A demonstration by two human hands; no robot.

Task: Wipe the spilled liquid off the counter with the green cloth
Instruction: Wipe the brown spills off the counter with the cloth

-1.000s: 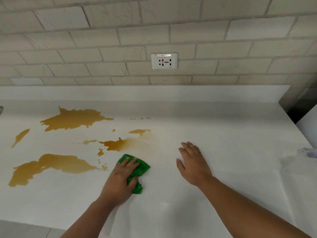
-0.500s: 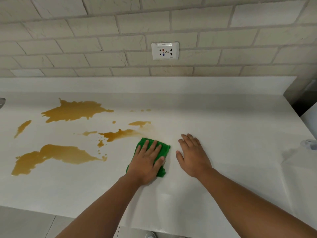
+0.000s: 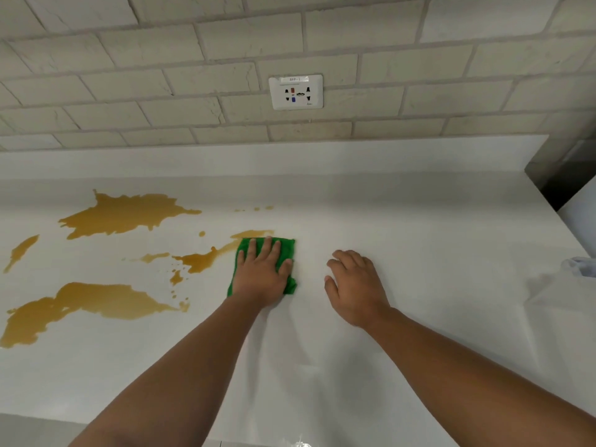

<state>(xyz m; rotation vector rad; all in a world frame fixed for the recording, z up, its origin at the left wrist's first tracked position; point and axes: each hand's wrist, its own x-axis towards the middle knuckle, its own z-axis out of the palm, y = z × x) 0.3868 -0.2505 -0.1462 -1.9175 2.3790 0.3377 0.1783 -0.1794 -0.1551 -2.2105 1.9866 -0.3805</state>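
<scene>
Pressing my left hand (image 3: pixel 263 272) flat on the green cloth (image 3: pixel 285 248) at the edge of the spilled liquid (image 3: pixel 206 258) to soak it, I rest my right hand (image 3: pixel 354 285), loosely flat, on the counter (image 3: pixel 419 237) for balance.

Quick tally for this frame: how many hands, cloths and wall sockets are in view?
Hands: 2, left hand and right hand
Green cloth: 1
Wall socket: 1
Total: 4
</scene>
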